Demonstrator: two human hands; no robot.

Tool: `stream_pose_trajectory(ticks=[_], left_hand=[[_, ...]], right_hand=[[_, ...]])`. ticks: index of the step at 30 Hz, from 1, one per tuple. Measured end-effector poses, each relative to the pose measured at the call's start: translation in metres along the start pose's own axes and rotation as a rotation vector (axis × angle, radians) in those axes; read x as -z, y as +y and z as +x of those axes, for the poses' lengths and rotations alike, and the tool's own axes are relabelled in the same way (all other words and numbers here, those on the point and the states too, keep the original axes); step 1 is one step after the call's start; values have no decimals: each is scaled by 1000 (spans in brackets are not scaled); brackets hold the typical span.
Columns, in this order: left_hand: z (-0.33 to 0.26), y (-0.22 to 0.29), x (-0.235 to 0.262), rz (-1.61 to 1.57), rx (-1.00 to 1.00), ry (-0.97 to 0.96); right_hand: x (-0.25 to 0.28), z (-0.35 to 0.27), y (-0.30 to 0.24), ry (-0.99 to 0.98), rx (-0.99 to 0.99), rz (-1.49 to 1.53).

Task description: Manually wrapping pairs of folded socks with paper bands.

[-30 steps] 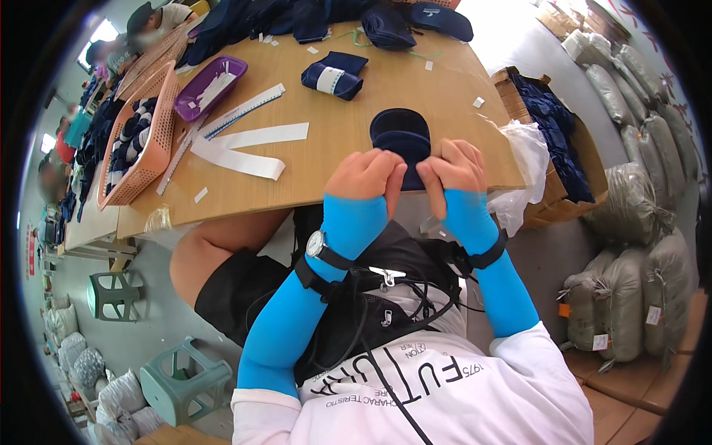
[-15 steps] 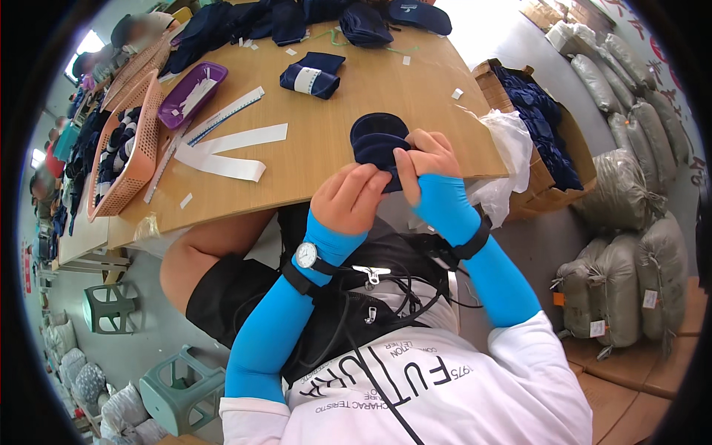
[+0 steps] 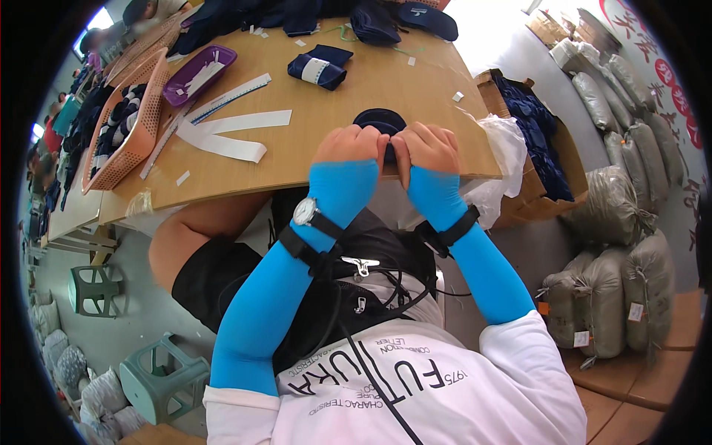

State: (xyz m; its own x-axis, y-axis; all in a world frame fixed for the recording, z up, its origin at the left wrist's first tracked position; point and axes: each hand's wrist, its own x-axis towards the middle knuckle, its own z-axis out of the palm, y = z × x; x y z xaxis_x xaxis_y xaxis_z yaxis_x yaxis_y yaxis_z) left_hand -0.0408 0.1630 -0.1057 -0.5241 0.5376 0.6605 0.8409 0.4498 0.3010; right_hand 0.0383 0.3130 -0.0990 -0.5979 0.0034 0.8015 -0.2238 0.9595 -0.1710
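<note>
A navy cap (image 3: 380, 119) lies at the front edge of the table, its rounded brim pointing away from me. My left hand (image 3: 347, 144) and my right hand (image 3: 426, 148) are curled over its near part, close together with thumbs side by side. Both are closed on the cloth, and they hide most of the cap. Further back on the tabletop rests a folded navy bundle (image 3: 334, 56) with a white printed paper band (image 3: 314, 71) around it.
White paper strips (image 3: 241, 122), a ruler (image 3: 230, 98) and a purple tray (image 3: 178, 90) of paper slips lie left. Beside them stands a pink basket (image 3: 152, 111). Another navy cap (image 3: 429, 21) sits at the back. At right are a carton (image 3: 567, 159) of navy goods and sacks (image 3: 604, 297).
My left hand has moved up and turned over the cap, its knuckles now uppermost. Both hands have come closer together and cover more of it. The view has shifted slightly.
</note>
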Motion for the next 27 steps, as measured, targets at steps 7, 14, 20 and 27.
stream_pose_trajectory(ticks=[7,14,20,27], left_hand=[[9,-2,-3,99,92,-62],[-15,21,16,23,-162,110],[-18,23,19,62,-101,77],[-17,14,14,46,-151,45]], right_hand=[[-21,22,22,-43,-51,101],[-20,23,19,-14,-100,-20],[-16,22,16,-39,-108,37],[-7,10,19,-4,54,85]])
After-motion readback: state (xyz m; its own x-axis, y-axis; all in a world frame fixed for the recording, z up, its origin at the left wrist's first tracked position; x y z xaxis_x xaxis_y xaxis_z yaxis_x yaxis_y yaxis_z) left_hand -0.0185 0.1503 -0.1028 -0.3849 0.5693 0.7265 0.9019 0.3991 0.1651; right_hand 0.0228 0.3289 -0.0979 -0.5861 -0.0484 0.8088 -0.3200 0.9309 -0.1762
